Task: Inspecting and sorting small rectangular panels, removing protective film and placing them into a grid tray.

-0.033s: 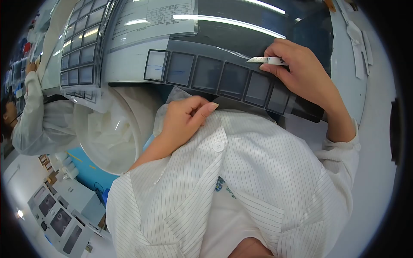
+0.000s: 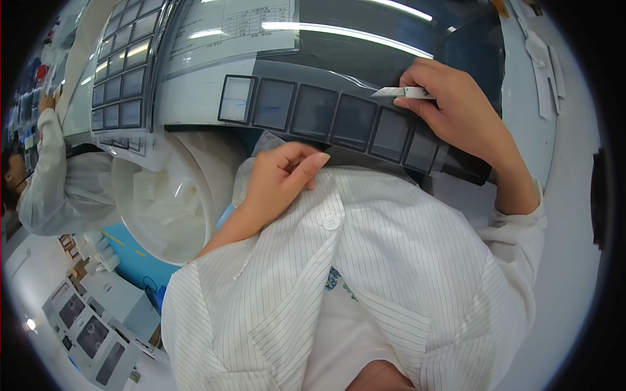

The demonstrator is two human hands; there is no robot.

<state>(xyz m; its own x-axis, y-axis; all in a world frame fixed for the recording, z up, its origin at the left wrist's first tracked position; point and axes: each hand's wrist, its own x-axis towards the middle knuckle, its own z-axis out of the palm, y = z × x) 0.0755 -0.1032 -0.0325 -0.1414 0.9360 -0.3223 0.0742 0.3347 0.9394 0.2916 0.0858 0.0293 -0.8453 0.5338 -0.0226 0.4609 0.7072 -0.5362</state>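
A row of dark square frames with clear, film-like centres [image 2: 313, 112] runs along the table's near edge. My right hand [image 2: 450, 98] is closed around a craft knife [image 2: 417, 93] above the right part of this row. The knife has a pale handle, and its pointed blade aims left. Below the row's middle, my left hand [image 2: 280, 176] is closed at the near edge, close to my striped jacket. Its fingers curl under and its thumb points right; anything between them is hidden.
A printed sheet in a clear sleeve [image 2: 238, 29] lies beyond the row. At left stand stacked grid-like frames [image 2: 124, 72] and a white bin [image 2: 205, 195] holding pale film scraps. A co-worker's pale sleeve [image 2: 72, 195] is beside the bin. White strips [image 2: 538, 55] lie far right.
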